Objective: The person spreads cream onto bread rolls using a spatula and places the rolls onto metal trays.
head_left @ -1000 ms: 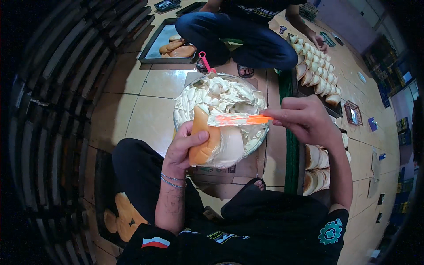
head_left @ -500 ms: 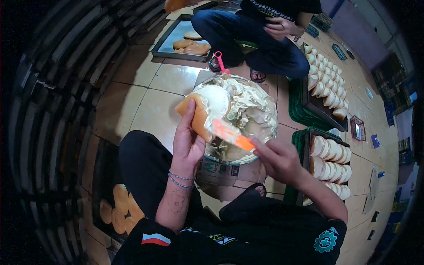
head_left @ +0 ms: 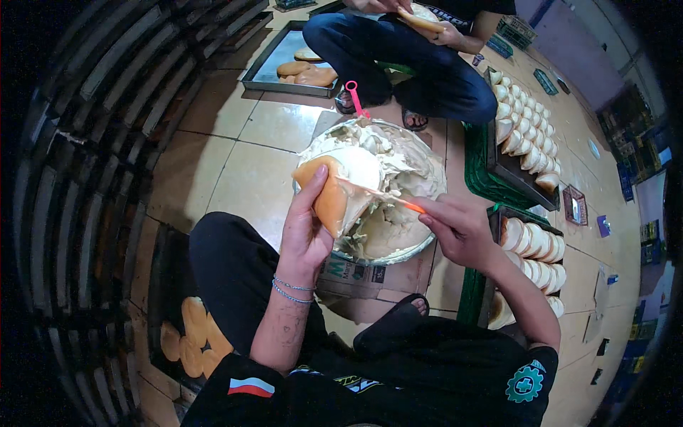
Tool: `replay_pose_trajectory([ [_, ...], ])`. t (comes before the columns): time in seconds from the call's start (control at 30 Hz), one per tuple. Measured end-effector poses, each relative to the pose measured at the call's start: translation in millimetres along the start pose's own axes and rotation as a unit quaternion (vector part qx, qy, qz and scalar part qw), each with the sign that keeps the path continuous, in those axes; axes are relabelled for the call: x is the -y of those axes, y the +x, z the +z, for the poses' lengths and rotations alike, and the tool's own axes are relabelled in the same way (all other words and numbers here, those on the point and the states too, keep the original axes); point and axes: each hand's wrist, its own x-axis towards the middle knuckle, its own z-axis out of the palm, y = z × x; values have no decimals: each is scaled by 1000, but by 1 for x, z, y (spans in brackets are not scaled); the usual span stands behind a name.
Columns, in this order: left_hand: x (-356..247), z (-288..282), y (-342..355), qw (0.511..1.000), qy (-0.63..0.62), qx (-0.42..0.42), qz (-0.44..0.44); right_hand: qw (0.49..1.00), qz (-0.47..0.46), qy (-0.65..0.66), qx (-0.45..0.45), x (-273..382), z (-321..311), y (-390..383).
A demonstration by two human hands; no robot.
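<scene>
My left hand (head_left: 306, 231) holds a split golden bun (head_left: 334, 191) with white cream on its cut face, over the near left side of a big bowl of cream (head_left: 398, 186). My right hand (head_left: 459, 228) grips an orange plastic spreader (head_left: 380, 195) whose blade lies against the bun's cream. A pink-handled tool (head_left: 354, 98) sticks out of the bowl's far rim.
The bowl rests on a cardboard box (head_left: 370, 274) on the tiled floor. Trays of filled buns (head_left: 530, 245) sit to the right in green crates (head_left: 484, 171). Another person (head_left: 398, 43) sits opposite holding a bun; a metal tray with buns (head_left: 284, 60) lies beside them. A dark tray with buns (head_left: 188, 345) is by my left leg.
The bun has moved left and been turned with its cream face toward the bowl. My right hand dropped from above the bun to its right side, the spreader now pressed on the cream.
</scene>
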Motion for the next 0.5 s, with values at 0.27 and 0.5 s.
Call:
replay_pose_trajectory([
  [0.27,1,-1,-2,998,40,-25,30,1000,-2,14,17,-5,-8,-14],
  [0.5,4,3,-4,999,28,7,-31,997,13,-14,-75,-24,-9,-2],
])
